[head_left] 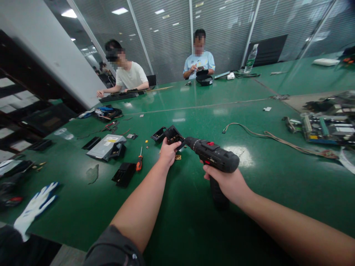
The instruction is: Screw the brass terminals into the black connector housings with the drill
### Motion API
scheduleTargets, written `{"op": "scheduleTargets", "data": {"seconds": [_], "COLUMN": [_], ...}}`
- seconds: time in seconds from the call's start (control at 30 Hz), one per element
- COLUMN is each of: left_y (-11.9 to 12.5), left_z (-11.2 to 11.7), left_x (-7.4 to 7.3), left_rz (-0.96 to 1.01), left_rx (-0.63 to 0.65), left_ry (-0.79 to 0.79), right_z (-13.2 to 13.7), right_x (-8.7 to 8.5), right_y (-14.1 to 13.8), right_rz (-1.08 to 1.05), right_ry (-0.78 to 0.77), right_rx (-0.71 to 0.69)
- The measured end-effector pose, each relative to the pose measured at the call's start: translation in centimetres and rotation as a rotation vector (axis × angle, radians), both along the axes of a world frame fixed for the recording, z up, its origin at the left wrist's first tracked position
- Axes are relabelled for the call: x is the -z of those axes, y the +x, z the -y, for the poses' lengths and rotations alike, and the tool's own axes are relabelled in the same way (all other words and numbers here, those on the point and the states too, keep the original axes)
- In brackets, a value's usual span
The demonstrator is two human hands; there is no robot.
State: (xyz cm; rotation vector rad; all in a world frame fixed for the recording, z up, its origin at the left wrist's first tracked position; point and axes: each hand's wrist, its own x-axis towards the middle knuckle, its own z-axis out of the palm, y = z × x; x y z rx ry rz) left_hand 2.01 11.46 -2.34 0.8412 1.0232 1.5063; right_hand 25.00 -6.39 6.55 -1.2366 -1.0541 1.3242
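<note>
We hold a cordless drill (213,155) and a black plastic bracket (173,135) over the green workbench (277,192).
Our hands are apart but near: the right hand (226,181) closes on the grip (219,194), the left hand (168,153) closes on the bracket, just beside the drill's nose. The drill seems heavy, so the grip is the good place; the bracket seems light and stiff, so we take its edges.

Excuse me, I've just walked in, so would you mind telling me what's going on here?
A person holds a black cordless drill by its handle in the right hand, its nose close to a black plastic bracket held in the left hand. Parts lie around on the green workbench. A person in a white T-shirt and another in pale blue sit beyond.
</note>
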Motion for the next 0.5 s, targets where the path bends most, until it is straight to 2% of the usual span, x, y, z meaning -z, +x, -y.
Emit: {"op": "scheduleTargets", "data": {"seconds": [0.3, 0.5], "left_y": [0.21, 0.03], "left_z": [0.09, 0.12], "left_x": [-0.03, 0.15], "left_rz": [0.008, 0.010], "left_rx": [-0.022, 0.008], "left_ry": [0.014, 0.024], "right_z": [-0.16, -0.12], "right_x": [0.50, 0.38], "right_y": [0.05, 0.03], "right_rz": [-0.010, -0.005], "right_ry": [0.016, 0.017], "right_rx": [0.008, 0.008]}}
